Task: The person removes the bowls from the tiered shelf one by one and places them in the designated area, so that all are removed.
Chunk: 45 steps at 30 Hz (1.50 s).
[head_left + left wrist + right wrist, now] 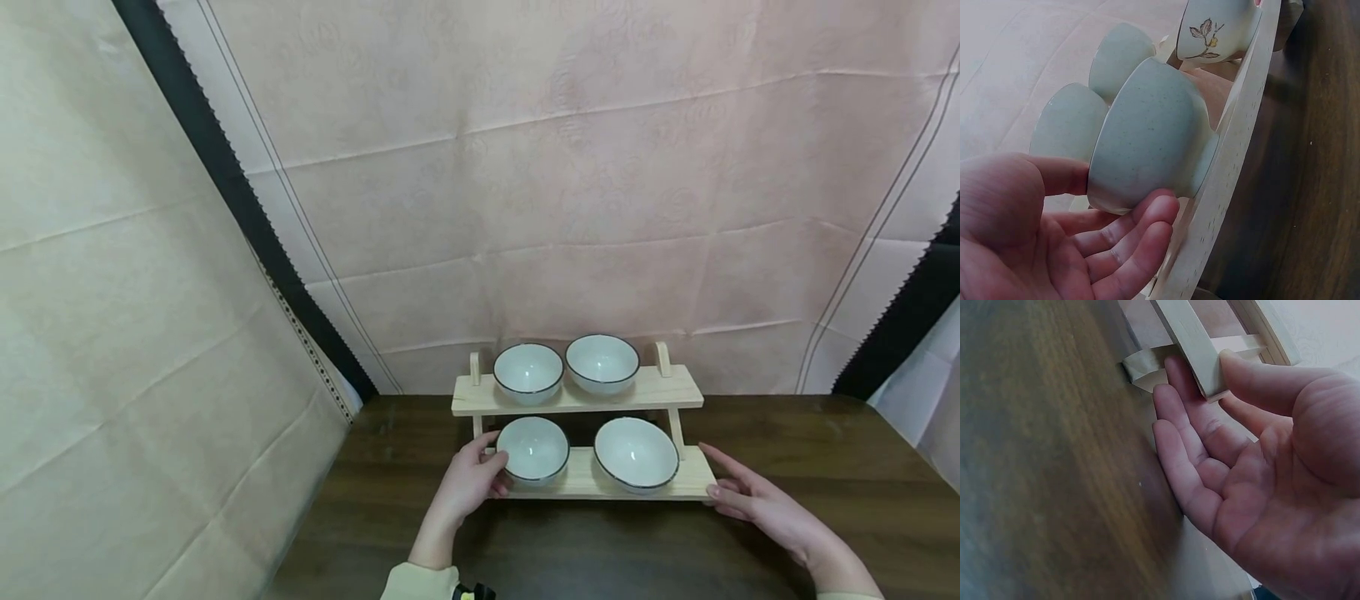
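Note:
A two-tier wooden rack (577,406) stands on the table with two bowls on each tier. All are pale with dark rims. My left hand (474,477) grips the lower-left bowl (532,450) from its left side; in the left wrist view the thumb (1063,175) meets its rim and the other fingers lie along its lower side. The lower-right bowl (636,454) bears a leaf-and-flower print (1205,39). With thumb above and fingers below, my right hand (761,504) holds the right end of the lower shelf (1194,347).
On the upper tier are a left bowl (528,372) and a right bowl (602,364). A dark wooden table (585,554) lies under the rack. Behind it hangs a pale fabric wall (585,183); another pale panel (135,333) rises on the left.

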### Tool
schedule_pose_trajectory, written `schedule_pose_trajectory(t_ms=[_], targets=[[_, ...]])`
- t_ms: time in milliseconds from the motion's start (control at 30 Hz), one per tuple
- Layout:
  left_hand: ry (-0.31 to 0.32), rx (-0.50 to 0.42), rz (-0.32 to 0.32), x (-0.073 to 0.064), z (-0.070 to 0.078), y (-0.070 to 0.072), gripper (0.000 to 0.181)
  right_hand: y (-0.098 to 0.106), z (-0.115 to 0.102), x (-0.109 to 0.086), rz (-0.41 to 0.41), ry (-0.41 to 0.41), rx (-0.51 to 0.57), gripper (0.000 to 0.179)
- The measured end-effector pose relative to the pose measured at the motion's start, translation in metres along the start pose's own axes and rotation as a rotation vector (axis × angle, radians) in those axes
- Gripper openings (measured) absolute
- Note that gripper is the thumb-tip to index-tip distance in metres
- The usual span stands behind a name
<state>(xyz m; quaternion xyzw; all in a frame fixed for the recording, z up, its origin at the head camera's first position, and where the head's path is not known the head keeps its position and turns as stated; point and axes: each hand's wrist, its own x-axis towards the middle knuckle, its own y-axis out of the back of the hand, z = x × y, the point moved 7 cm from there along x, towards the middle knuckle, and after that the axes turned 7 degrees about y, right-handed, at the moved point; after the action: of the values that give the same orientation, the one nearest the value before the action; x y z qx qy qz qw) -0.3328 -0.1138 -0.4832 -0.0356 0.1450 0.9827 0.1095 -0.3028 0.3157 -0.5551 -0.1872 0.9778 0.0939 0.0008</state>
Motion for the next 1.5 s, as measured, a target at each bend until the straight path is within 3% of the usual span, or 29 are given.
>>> schedule_pose_trajectory(t_ms=[1000,1500], targets=[[0.014,-0.011,-0.023,0.0034,-0.0038,0.0066,0.055,-0.0023,-0.0039,-0.0007,0.009,0.002,-0.016,0.076],[0.008,-0.025,-0.11,0.0025,-0.0016,0.0028,0.054,-0.0031,-0.0029,-0.0017,0.006,0.02,-0.013,0.076]])
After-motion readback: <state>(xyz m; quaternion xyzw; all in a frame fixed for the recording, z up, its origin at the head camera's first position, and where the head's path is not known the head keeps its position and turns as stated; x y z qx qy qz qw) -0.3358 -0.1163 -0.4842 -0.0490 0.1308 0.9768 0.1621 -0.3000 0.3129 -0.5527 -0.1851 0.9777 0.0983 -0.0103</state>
